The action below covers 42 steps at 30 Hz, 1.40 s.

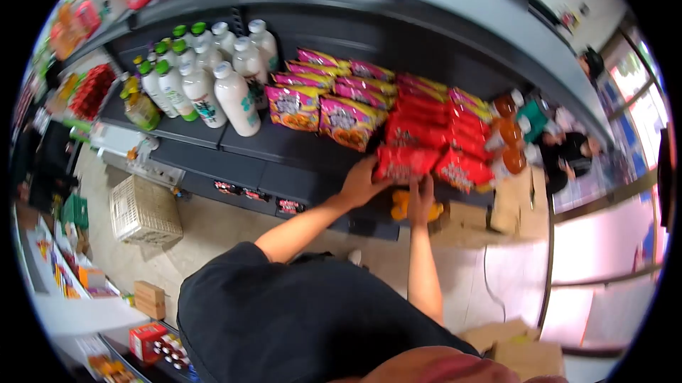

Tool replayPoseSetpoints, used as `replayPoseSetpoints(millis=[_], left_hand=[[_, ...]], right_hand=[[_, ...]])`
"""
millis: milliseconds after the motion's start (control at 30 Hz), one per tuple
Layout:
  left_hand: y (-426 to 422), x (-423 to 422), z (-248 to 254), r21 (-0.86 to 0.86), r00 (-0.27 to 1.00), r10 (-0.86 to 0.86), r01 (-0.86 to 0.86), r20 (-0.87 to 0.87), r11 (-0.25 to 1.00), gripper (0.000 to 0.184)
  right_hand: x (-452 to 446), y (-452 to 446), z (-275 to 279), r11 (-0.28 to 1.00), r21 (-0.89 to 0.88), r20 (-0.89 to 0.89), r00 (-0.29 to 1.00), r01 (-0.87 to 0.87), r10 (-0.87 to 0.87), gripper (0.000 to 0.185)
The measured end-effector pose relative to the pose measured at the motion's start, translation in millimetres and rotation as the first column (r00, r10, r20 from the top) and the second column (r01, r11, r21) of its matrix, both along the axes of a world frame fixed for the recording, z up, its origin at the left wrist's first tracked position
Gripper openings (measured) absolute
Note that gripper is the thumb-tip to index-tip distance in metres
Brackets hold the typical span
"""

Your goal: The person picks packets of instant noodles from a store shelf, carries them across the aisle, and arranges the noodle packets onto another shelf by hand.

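A shiny red snack packet (403, 161) is at the front of a row of red packets on the shelf. My left hand (361, 183) grips its left side, with the fingers partly hidden behind it. At its lower right edge, my right hand (422, 202) pinches the packet between thumb and fingers. Another red packet (463, 168) lies just to the right. Behind are more red packets (418, 127) in stacked rows. To the left stand purple and yellow snack packets (348, 122) in overlapping rows.
White bottles (236, 99) with white and green caps stand farther left on the dark shelf (284, 143). Orange-brown bottles (513, 159) are at the right end. Below are a cardboard box (465, 225), orange items (401, 204) and a cream crate (144, 211). People (568, 156) are in the right background.
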<state>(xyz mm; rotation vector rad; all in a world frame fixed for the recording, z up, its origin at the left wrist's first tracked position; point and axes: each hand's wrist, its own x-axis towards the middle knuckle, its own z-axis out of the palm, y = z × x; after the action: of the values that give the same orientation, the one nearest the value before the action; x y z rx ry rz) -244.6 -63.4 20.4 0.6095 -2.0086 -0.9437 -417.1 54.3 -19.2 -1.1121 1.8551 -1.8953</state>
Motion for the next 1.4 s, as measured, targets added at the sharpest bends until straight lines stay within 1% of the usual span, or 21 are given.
replayPoseSetpoints(millis=[67,133,167,200,233,267,333,400,467,533,633,700,733,800,933,967,1033,1167,1300,1367,1400], left_hand=[[10,17,8,0.039,0.997,-0.020,0.017,0.080,0.999,0.052],[20,35,-6,-0.159,0.996,-0.002,0.017,0.094,0.987,0.043],[29,46,-11,-0.141,1.000,-0.010,0.013,0.022,0.990,0.040],[39,59,-18,-0.126,0.999,-0.012,0.006,-0.048,0.992,0.037],[47,70,-16,-0.129,0.998,0.011,-0.018,-0.057,0.992,0.035],[55,88,-16,-0.132,0.998,0.036,-0.043,-0.057,0.990,0.034],[73,124,-28,-0.134,0.985,0.168,-0.171,-0.032,0.976,0.035],[90,163,-42,-0.019,0.959,0.284,-0.283,0.010,0.959,0.037],[121,194,-45,0.013,0.878,0.477,-0.478,0.036,0.878,0.044],[146,223,-44,0.087,0.801,0.595,-0.598,0.058,0.797,0.047],[170,264,-45,0.022,0.673,0.733,-0.735,-0.095,0.678,0.047],[184,286,-44,0.034,0.563,0.808,-0.817,-0.172,0.576,0.047],[198,301,-42,0.133,0.512,0.850,-0.840,-0.125,0.525,0.044],[209,325,-42,0.493,0.373,0.845,-0.691,-0.383,0.529,0.041],[235,405,-73,0.566,0.197,0.865,-0.685,-0.462,0.458,0.036],[241,423,-83,0.524,0.093,0.904,-0.788,-0.417,0.323,0.038],[252,450,-92,0.567,-0.007,0.928,-0.793,-0.373,0.222,0.040],[291,503,-86,0.668,-0.114,0.959,-0.738,-0.259,0.093,0.040],[324,545,-96,0.721,-0.195,0.973,-0.691,-0.122,-0.048,0.039],[333,566,-135,0.768,-0.178,0.983,-0.635,-0.045,-0.080,0.039],[343,573,-124,0.791,-0.162,0.987,-0.604,-0.006,-0.094,0.040]], right_hand=[[11,6,-5,0.999,0.019,0.129,0.991,-0.051,0.048,0.045],[23,15,-43,0.998,-0.063,0.165,0.986,0.024,-0.013,0.056],[23,22,-80,0.990,-0.072,-0.201,0.970,0.125,-0.137,0.062],[29,31,-74,0.990,-0.136,-0.378,0.923,0.022,-0.073,0.063],[28,29,-59,0.970,-0.155,-0.393,0.913,-0.187,0.113,0.065],[49,21,-43,0.961,-0.242,-0.414,0.910,-0.131,0.020,0.064],[72,11,-42,0.918,-0.269,-0.353,0.916,-0.293,0.189,0.064],[100,-9,-30,0.816,-0.164,-0.305,0.815,-0.554,0.492,0.057],[128,-11,-42,0.675,-0.052,-0.180,0.671,-0.736,0.719,0.049],[154,-17,-52,0.600,0.012,-0.238,0.581,-0.800,0.778,0.050],[213,-31,-37,0.465,-0.163,-0.295,0.492,-0.870,0.819,0.048],[254,-36,-17,0.396,-0.152,-0.329,0.424,-0.906,0.844,0.043],[288,-37,-6,0.366,-0.144,-0.339,0.393,-0.920,0.855,0.042],[339,-40,16,0.269,-0.067,-0.297,0.277,-0.961,0.914,0.042],[438,-44,38,-0.005,0.134,-0.473,-0.069,-0.991,0.878,0.054],[462,-43,35,-0.039,0.142,-0.502,-0.106,-0.989,0.858,0.056],[511,-40,29,-0.079,0.180,-0.583,-0.171,-0.981,0.795,0.068],[584,-5,23,-0.219,0.285,-0.278,-0.299,-0.933,0.913,0.087],[641,33,9,-0.373,0.140,0.141,-0.354,-0.917,0.925,0.057],[662,42,-1,-0.436,0.181,0.239,-0.390,-0.882,0.889,0.054],[668,46,-1,-0.461,0.218,0.284,-0.396,-0.860,0.873,0.054]])
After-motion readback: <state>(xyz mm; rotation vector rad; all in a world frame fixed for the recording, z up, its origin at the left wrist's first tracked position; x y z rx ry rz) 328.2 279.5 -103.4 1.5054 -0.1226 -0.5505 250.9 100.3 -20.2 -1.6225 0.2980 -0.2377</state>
